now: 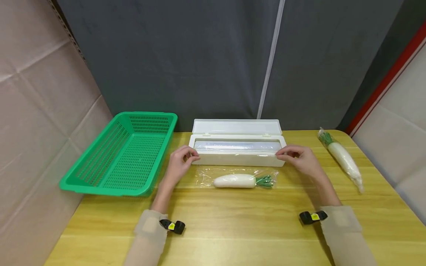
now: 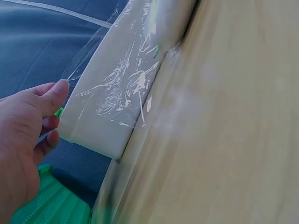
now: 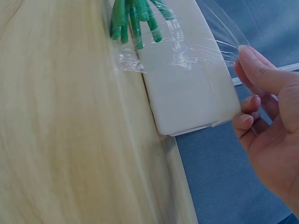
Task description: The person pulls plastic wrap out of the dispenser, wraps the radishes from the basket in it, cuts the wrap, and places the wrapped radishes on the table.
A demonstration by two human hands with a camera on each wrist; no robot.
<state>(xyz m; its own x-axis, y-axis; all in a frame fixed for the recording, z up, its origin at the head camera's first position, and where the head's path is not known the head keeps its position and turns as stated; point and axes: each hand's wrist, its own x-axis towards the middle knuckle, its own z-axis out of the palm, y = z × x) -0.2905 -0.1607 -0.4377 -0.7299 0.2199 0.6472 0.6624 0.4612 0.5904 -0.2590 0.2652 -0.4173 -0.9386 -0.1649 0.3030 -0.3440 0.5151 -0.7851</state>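
Clear plastic wrap (image 2: pixel 117 93) stretches between my two hands along the front of a white wrap dispenser box (image 1: pixel 237 159). My left hand (image 1: pixel 179 162) pinches one corner of the film between thumb and forefinger at the box's left end. At the right end my right hand (image 1: pixel 299 159) pinches the other corner the same way. A white radish (image 1: pixel 234 181) with cut green stems (image 3: pixel 135 18) lies on the table just before the box, film over and around it. Inside the box, whose lid (image 1: pixel 237 126) is raised, sits a roll of film (image 1: pixel 237 145).
A green plastic basket (image 1: pixel 134 159) with slotted sides stands at the left, close to my left forearm. Another white radish (image 1: pixel 344 160), wrapped in film, lies at the table's right side. A dark grey curtain (image 1: pixel 186 59) hangs behind the wooden table (image 1: pixel 239 225).
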